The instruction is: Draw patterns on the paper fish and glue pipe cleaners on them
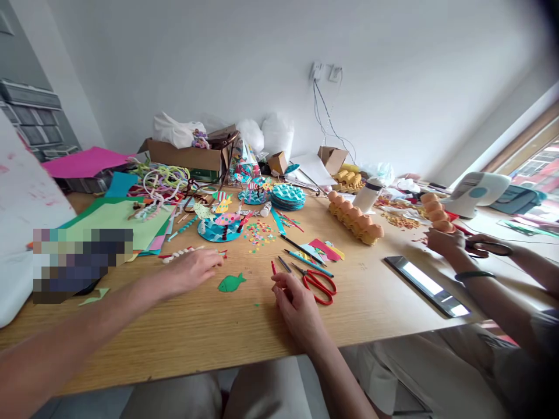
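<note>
My left hand is above the table left of a green paper fish, its fingers drawn together. A small red tip shows at those fingertips; what it belongs to is hidden. Between the thumb and fingers of my right hand is a slim red pen, pointing up. Red-handled scissors lie just beyond that hand. Near them are a black pencil and a blue pen. Behind the green fish stands a blue paper plate with colourful paper fish on it.
Confetti and paper scraps are scattered mid-table. Coloured paper sheets lie left. An egg carton, a white bottle and a tablet are right. At far right, a co-worker's hands hold carton and scissors.
</note>
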### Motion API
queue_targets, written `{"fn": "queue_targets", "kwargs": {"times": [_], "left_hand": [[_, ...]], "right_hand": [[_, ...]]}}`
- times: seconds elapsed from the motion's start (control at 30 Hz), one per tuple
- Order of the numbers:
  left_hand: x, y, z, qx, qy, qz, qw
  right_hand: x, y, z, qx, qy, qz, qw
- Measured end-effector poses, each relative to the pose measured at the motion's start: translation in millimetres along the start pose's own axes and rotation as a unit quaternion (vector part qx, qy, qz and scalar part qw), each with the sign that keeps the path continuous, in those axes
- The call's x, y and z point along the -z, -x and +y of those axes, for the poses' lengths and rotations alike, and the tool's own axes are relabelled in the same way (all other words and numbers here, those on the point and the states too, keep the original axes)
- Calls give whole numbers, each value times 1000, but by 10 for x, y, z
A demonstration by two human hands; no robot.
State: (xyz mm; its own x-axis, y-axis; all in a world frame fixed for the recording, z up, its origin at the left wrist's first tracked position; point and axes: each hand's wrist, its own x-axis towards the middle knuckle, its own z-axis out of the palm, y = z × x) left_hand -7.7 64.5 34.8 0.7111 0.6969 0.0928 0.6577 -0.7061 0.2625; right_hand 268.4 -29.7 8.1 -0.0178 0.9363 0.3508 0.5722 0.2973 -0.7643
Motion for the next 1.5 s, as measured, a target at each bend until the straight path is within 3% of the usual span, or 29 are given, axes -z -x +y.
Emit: {"fn": "queue_targets", "kwargs": {"times": [0.3, 0.57, 0.87, 1.5], "left_hand": [[-159, 209, 252, -99, -30, 10, 995], [-281, 173, 233, -124, -61, 47, 989], [-369, 366, 191, -148, -95, 93, 980], [-446, 438, 58, -167, -124, 107, 972]], "right_hand": [[1, 56, 67, 38, 74, -34, 996], [11, 18, 32, -11, 136, -79, 987], [65, -57, -107, -51, 200, -117, 971], [112, -225, -192, -53, 338, -155, 927]]}}
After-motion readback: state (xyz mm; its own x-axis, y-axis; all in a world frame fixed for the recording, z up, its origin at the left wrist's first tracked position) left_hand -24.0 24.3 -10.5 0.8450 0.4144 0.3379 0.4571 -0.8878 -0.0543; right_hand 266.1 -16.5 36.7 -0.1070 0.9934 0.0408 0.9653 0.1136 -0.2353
